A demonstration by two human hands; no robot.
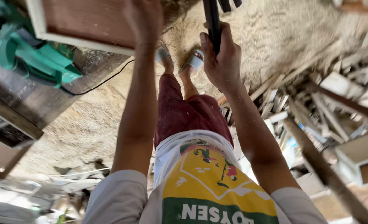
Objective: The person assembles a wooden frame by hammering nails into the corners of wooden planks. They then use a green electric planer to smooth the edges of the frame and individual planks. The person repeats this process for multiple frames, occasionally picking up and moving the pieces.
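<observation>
Sawdust (275, 33) covers the floor beneath a person seen from the head camera, looking down past the shirt, dark red shorts and sandalled feet. No true container shows; a wooden panel (84, 20) with a pale frame lies at upper left, its top cut off by the picture's edge, and a box-like wooden piece (360, 155) stands at lower right, its inside not visible. Right hand (222, 58) is closed in a full fist around a black bar (212, 20), thumb laid along its side; the bar runs up out of the fist and is cut off at the top edge, so its length and kind cannot be told. Left hand (144, 16) reaches to the lower edge of the panel and is partly cropped and blurred; whether its fingers grasp the frame or merely rest on it cannot be told. Green machine (34, 54) sits on a dark bench at left, a black cable (101, 83) trailing from it across the floor. Wood offcuts (316, 103) lie heaped at right, blurred by motion and hard to separate.
</observation>
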